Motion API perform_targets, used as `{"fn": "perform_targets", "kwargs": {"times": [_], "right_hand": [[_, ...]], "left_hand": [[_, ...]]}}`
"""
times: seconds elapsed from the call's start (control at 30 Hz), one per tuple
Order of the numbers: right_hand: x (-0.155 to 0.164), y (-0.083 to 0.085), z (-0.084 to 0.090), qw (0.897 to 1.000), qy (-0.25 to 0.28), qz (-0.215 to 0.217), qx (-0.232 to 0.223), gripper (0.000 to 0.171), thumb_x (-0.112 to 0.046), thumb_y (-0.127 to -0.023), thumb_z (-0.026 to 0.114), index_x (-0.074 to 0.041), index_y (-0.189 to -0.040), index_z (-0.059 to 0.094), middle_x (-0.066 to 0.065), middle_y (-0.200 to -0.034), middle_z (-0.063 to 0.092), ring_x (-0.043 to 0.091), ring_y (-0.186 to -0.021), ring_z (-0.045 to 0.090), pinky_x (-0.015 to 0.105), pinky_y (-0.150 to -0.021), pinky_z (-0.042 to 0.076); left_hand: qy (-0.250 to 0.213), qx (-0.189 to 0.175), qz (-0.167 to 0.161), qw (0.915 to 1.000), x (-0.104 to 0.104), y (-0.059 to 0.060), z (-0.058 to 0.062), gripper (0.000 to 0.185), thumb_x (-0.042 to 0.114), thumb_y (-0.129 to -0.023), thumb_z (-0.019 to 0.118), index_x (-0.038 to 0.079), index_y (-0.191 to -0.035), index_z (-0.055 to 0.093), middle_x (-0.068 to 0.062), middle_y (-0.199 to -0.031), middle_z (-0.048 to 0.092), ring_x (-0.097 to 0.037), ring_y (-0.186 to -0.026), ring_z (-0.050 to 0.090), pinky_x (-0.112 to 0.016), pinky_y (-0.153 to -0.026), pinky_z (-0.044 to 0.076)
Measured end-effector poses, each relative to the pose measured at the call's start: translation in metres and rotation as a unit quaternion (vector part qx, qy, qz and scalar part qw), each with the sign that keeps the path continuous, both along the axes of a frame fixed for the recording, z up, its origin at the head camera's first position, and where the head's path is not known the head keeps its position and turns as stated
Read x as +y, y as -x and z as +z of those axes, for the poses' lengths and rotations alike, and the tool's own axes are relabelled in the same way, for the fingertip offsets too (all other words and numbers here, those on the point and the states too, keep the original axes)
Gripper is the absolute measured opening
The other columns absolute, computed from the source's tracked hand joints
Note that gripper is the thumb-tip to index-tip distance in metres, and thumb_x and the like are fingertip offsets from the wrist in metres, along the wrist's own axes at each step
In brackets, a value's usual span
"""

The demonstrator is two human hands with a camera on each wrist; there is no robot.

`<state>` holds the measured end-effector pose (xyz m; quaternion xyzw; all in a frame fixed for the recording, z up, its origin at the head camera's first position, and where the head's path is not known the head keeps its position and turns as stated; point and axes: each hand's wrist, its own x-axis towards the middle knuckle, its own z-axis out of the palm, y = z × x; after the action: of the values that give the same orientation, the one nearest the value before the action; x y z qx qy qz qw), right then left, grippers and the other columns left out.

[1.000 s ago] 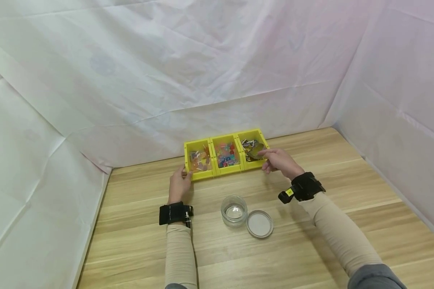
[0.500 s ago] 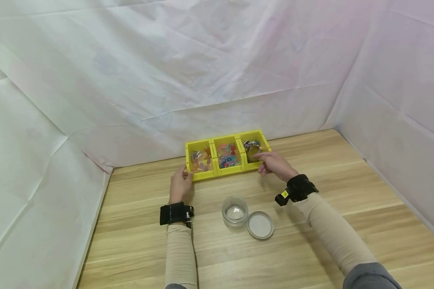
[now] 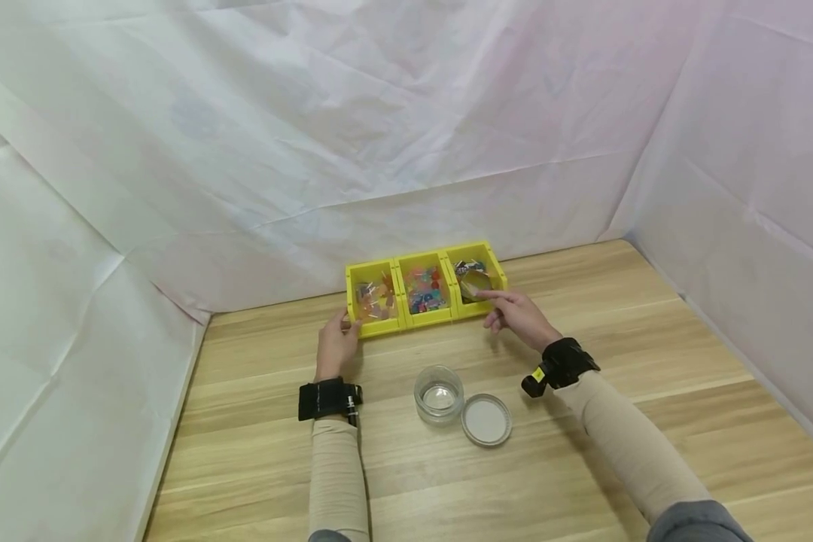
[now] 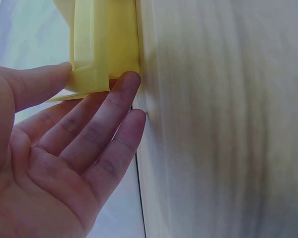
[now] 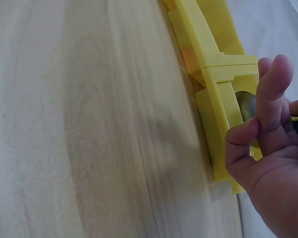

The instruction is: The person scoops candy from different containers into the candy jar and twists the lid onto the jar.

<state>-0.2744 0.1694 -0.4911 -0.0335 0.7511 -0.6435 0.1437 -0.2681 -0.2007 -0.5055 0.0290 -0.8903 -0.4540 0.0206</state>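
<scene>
Three joined yellow bins (image 3: pixel 380 327) stand at the back of the wooden table, each holding small colourful pieces. My left hand (image 3: pixel 336 342) rests with straight fingers (image 4: pixel 120 101) and thumb against the left bin's front corner (image 4: pixel 104 54). My right hand (image 3: pixel 515 312) reaches over the front wall of the right bin (image 5: pixel 219 119). Its curled fingers (image 5: pixel 268 99) pinch a round gold piece (image 3: pixel 476 284) just inside that bin. Most of the piece is hidden behind the fingers in the right wrist view.
A clear glass jar (image 3: pixel 439 394) stands open near the table's middle, with its round lid (image 3: pixel 486 419) lying flat beside it on the right. White sheeting walls the table at the back and on both sides.
My right hand has drawn back a little toward the right bin's front edge, and the gold piece now sits lower in the bin. The left hand has not moved.
</scene>
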Motion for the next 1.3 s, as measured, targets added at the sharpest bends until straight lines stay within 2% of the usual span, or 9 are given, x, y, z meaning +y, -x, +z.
{"fn": "perform_targets", "kwargs": {"times": [0.37,0.63,0.77,0.83,1.1,1.3], "right_hand": [[-0.002,0.0,-0.002,0.999,-0.015,0.013,0.037,0.04,-0.016,-0.108,0.035,-0.006,-0.143,0.051,0.015,-0.084,0.066,0.018,-0.071,0.063,0.031,-0.07,0.057],[-0.007,0.005,-0.003,0.998,-0.029,0.009,0.047,0.04,-0.018,-0.109,0.035,-0.006,-0.144,0.05,0.015,-0.085,0.066,0.03,-0.079,0.064,0.037,-0.075,0.057],[-0.007,0.009,-0.005,0.999,-0.017,0.006,0.049,0.041,-0.021,-0.109,0.035,-0.006,-0.145,0.049,0.015,-0.087,0.065,0.038,-0.085,0.063,0.044,-0.079,0.056],[-0.007,0.009,-0.007,0.999,-0.011,0.003,0.049,0.041,-0.022,-0.109,0.036,-0.006,-0.146,0.048,0.014,-0.088,0.066,0.037,-0.086,0.063,0.046,-0.081,0.056],[-0.002,0.013,-0.018,0.999,0.018,0.001,0.049,0.041,-0.022,-0.109,0.037,-0.007,-0.147,0.047,0.013,-0.09,0.066,0.026,-0.085,0.065,0.038,-0.079,0.057],[0.001,0.012,-0.024,0.999,0.023,-0.011,0.045,0.041,-0.023,-0.109,0.039,-0.009,-0.146,0.048,0.01,-0.088,0.067,0.017,-0.08,0.065,0.029,-0.074,0.057]], "left_hand": [[-0.011,0.004,0.001,0.9999,-0.001,0.001,0.002,0.044,0.018,-0.103,0.054,0.008,-0.145,0.049,-0.024,-0.128,0.062,-0.039,-0.115,0.062,-0.049,-0.09,0.055],[-0.006,0.003,0.001,1.0,-0.002,0.001,-0.001,0.043,0.019,-0.102,0.055,0.009,-0.144,0.05,-0.024,-0.126,0.064,-0.038,-0.114,0.063,-0.049,-0.089,0.056],[-0.004,0.007,-0.001,1.0,-0.001,0.001,-0.002,0.043,0.018,-0.102,0.055,0.009,-0.143,0.05,-0.024,-0.127,0.063,-0.039,-0.114,0.063,-0.049,-0.089,0.056],[-0.002,0.008,-0.003,1.0,0.0,0.0,-0.002,0.043,0.018,-0.102,0.056,0.008,-0.143,0.05,-0.024,-0.127,0.063,-0.04,-0.115,0.063,-0.049,-0.089,0.055],[-0.003,0.006,-0.002,1.0,0.001,-0.001,0.003,0.044,0.017,-0.102,0.055,0.008,-0.145,0.049,-0.025,-0.127,0.062,-0.04,-0.115,0.062,-0.05,-0.092,0.054],[0.002,0.004,-0.002,1.0,0.0,0.0,0.002,0.044,0.018,-0.102,0.056,0.008,-0.144,0.049,-0.024,-0.127,0.063,-0.039,-0.115,0.062,-0.05,-0.092,0.054]]}}
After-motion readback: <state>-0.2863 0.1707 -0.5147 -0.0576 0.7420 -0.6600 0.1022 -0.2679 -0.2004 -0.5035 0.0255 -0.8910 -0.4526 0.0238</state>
